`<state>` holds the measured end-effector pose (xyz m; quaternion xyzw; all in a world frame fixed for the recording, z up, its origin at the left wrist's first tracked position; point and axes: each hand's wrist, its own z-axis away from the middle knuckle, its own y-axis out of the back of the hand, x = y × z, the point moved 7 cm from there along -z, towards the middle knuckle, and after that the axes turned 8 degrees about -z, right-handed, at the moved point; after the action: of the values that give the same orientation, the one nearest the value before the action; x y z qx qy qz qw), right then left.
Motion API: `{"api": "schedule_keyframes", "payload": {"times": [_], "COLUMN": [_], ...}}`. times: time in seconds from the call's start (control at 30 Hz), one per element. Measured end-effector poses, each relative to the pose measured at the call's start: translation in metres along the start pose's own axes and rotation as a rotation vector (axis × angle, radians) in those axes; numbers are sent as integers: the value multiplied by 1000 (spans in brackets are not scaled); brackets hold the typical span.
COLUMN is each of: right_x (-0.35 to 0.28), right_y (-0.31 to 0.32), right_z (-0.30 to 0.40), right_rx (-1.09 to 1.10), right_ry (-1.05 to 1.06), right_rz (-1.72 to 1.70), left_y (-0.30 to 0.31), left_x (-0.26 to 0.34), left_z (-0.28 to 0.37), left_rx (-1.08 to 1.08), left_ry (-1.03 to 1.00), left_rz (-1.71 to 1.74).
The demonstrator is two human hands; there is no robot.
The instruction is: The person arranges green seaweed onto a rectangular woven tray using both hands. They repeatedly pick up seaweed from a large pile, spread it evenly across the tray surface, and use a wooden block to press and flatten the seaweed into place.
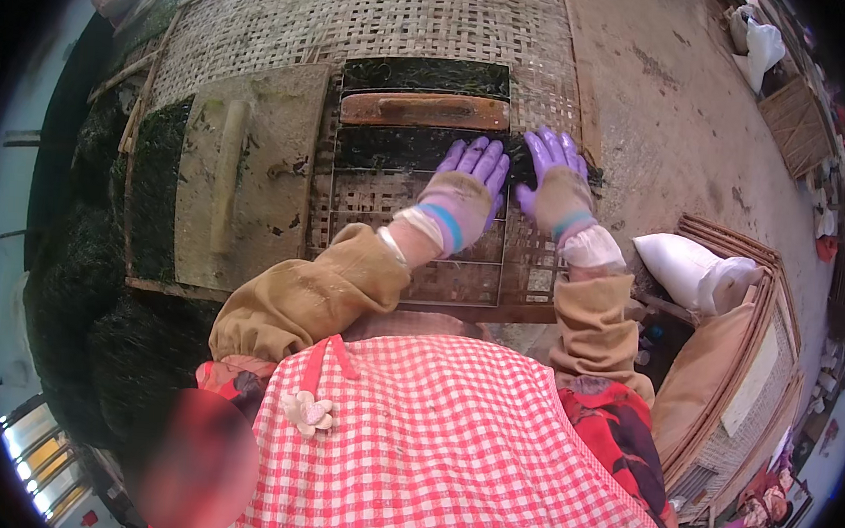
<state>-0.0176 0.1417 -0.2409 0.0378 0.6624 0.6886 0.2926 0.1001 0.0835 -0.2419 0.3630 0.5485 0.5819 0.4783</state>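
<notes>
My left hand (472, 169), in a purple-coated glove, lies palm down with outstretched fingers over a dark green fibrous layer (390, 148). That layer fills one section of a thin metal frame (503, 243) on a woven mat of flat strips (380, 14). Just beyond the frame's right side, my right hand (558, 163) is flat with its fingers spread, dark strands around it. What is under the palms is hidden. Ahead of the left hand sits a brown block with a handle (424, 110). The nearer frame sections show bare weave.
Left of the frame lies a flat board with a bar handle (230, 180). Dark fibrous heaps (93, 316) rise at the far left. A white sack (690, 269) and stacked wood-rimmed woven panels (741, 400) stand at the right. Another person (764, 495) is at lower right.
</notes>
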Motion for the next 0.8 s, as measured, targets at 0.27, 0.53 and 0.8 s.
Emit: {"api": "schedule_keyframes", "payload": {"times": [0.27,0.53,0.8], "right_x": [-13,-124,-175], "right_y": [12,10,45], "right_z": [-35,-61,-27], "right_rx": [-126,-316,25], "right_ry": [-18,-129,202], "right_rz": [-173,111,-386], "left_y": [-18,-8,-12], "left_x": [-3,0,-7], "left_z": [-2,1,6], "left_rx": [115,25,-311], "left_ry": [43,-52,-100], "left_rz": [84,204,192]}}
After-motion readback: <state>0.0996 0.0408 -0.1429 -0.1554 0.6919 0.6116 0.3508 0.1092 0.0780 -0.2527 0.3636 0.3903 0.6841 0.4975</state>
